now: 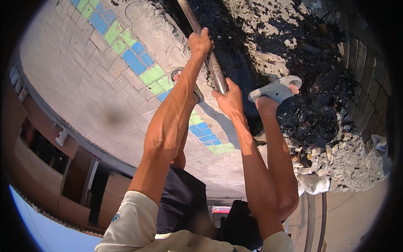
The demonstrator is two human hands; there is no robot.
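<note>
A long wooden pole slants up over a narrow dark ditch and leaves the view at the top, so its far end is hidden. Higher on the shaft, my left hand is wrapped round it. My right hand grips the pole close to its near end, thumb along the side. My feet straddle the ditch in grey sandals. The right sandal rests at the edge of wet black sludge; the left one is partly covered by my left forearm.
On the left runs grey paving with a border of blue and green painted bricks. Pale rubble and a whitish bag lie at the right, below the sludge. A block wall stands at the far right.
</note>
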